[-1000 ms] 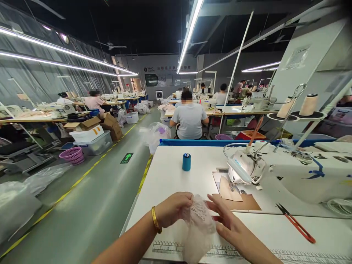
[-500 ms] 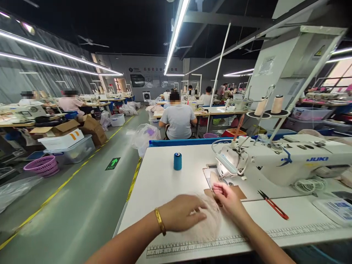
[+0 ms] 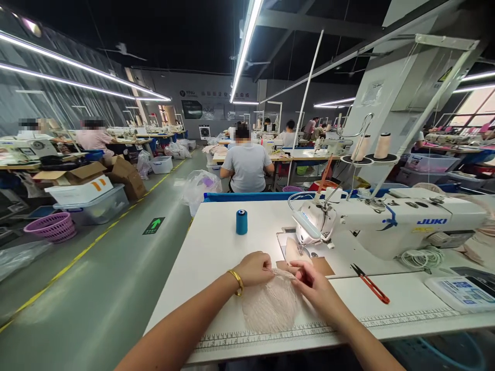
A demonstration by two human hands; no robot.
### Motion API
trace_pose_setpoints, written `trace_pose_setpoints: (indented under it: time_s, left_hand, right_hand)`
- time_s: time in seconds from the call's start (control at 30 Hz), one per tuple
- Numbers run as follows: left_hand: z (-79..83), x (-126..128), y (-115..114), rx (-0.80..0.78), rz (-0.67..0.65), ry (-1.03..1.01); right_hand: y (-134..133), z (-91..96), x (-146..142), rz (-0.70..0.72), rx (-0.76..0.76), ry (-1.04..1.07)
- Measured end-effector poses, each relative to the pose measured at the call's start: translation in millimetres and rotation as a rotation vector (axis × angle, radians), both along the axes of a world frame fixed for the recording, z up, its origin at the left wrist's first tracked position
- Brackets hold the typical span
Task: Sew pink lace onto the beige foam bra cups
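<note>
Both pinch the pale lace piece [image 3: 270, 306] at its far edge: left hand [image 3: 253, 269], right hand [image 3: 315, 286] nearer the sewing machine [image 3: 386, 226], needle just beyond.

Bright ceiling strip lights [image 3: 243, 51]; wide-angle warp, edges seemingly soft.

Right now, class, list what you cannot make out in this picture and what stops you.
Head view:
- Sewing machine needle: too small to see.
- Right hand grip on the lace piece: hidden under the hand itself.
- Print on the sheet at far right: too small.
- Wall sign lettering: distant, blurred.
</note>
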State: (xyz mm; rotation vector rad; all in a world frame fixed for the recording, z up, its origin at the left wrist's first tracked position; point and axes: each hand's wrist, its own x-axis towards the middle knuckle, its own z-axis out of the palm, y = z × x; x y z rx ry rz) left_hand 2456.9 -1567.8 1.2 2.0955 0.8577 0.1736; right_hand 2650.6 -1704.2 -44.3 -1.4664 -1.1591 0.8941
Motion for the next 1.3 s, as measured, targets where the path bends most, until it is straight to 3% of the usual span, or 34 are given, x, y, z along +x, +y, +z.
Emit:
trace_pose_setpoints:
  time_s: [0.17, 0.27, 0.43, 0.6, 1.0, 1.3]
  left_hand:
    - [8.3, 11.5, -1.1, -0.381, -0.058, -0.136]
    - [8.8, 32.4, 0.8, -0.480, -0.051, -0.192]
    - [7.4, 67.9, 3.2, -0.538, -0.030, -0.235]
    - [8.0, 88.0, -3.8, -0.574, 0.017, -0.255]
    - [6.3, 90.4, -11.1, -0.613, 0.149, -0.294]
    - [3.1, 88.9, -7.0, -0.618, 0.091, -0.299]
  right_hand:
    - [-1.0, 0.2, 22.6, -0.005, -0.003, 0.277]
    - [-0.9, 2.0, 35.4, -0.001, -0.004, 0.385]
    - [0.9, 3.8, 63.5, 0.000, 0.005, 0.475]
    - [3.9, 4.8, 86.1, -0.002, 0.001, 0.493]
    - [3.3, 1.3, 104.7, 0.054, -0.040, 0.493]
    - [6.3, -6.0, 104.6, 0.029, 0.007, 0.511]
